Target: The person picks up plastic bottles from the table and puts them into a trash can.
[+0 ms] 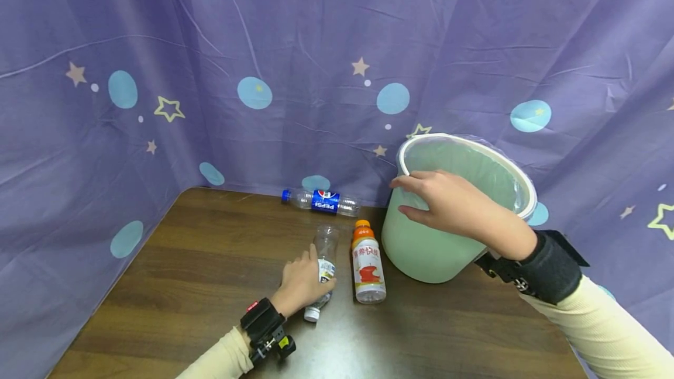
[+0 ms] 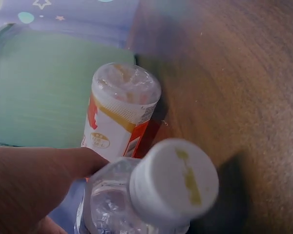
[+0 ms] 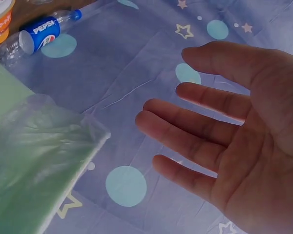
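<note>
- Purple star-and-dot curtain draped round far and left sides; hides everything behind, bottom hem lying along the table's far edge.
- Dark wood table below, carrying all items.
- Pale green bin far right, upright, clear liner folded over rim so the mouth stays open.
- Right hand over near-left rim of bin, fingers straight and spread, gripping nothing; from the wrist view, palm clear of liner, so contact with rim cannot be told.
- Orange-capped drink bottle lying on its side just left of bin, cap far, base near.
- Pepsi bottle on its side at far edge against curtain, untouched.
- Clear crushed bottle lying on table just left of the drink bottle, white cap pointing near.
- Left hand curled round clear bottle's lower body near cap; bottle down on the wood, not lifted.
</note>
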`<state>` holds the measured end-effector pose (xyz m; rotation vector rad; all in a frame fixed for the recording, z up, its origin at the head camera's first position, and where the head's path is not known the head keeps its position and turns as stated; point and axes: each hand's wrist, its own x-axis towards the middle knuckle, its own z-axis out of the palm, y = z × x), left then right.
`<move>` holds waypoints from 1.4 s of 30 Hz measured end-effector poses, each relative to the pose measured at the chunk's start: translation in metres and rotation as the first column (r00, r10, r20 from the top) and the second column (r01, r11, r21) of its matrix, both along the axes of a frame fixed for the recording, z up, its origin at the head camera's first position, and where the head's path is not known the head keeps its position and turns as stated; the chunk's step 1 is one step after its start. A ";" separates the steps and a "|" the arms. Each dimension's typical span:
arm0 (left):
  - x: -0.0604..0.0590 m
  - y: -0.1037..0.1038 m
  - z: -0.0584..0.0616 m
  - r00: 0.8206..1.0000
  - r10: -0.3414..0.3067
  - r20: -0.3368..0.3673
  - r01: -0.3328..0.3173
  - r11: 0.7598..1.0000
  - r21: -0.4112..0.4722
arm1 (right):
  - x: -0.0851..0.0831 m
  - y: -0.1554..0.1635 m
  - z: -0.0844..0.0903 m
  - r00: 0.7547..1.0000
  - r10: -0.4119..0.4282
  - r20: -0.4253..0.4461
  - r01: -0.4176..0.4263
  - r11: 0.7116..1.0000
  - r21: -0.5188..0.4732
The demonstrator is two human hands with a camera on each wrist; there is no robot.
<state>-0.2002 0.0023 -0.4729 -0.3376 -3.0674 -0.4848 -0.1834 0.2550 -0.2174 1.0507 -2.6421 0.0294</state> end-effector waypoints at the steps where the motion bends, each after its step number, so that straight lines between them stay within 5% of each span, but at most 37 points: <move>1: 0.000 -0.001 0.000 1.000 -0.001 -0.002 0.001 1.000 -0.001 | 0.000 0.000 -0.001 1.000 0.002 0.001 -0.002 1.000 -0.003; 10: -0.004 -0.012 0.003 0.998 0.004 -0.055 -0.006 0.999 -0.034 | 0.001 0.002 -0.010 1.000 0.020 0.011 -0.019 1.000 -0.010; 24: -0.015 -0.031 -0.017 0.986 -0.010 -0.169 0.005 1.000 -0.029 | 0.007 -0.003 -0.035 0.998 0.059 0.013 -0.059 0.998 -0.015; 42: -0.020 -0.042 -0.030 0.970 -0.038 -0.242 0.045 0.999 0.025 | 0.004 -0.004 -0.085 0.985 0.059 0.162 -0.050 0.997 -0.058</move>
